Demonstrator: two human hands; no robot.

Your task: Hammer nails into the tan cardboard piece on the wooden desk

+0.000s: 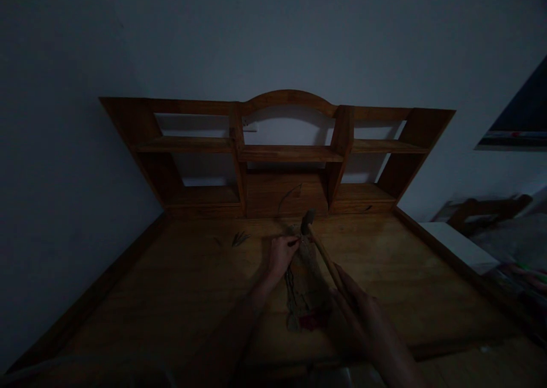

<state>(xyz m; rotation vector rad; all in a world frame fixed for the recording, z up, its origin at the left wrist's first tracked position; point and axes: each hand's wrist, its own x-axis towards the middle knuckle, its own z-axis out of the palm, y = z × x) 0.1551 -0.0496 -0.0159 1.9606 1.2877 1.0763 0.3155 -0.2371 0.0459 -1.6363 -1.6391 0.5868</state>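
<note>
Wooden shelf unit (290, 153) before a plain wall (273, 35), chair back (496, 207) at far right

The left hand (280, 254) pinches something (293, 243) too small to tell, the right forearm (395, 354) cropped below.

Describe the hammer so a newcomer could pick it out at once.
Find the wooden desk with an arch-topped shelf unit at its back. Over it, the right hand holds the hammer, its handle slanting away to a dark head near the left hand. Unlike the thin dark pieces lying loose farther left, it has a long wooden handle and a blocky head.
</note>
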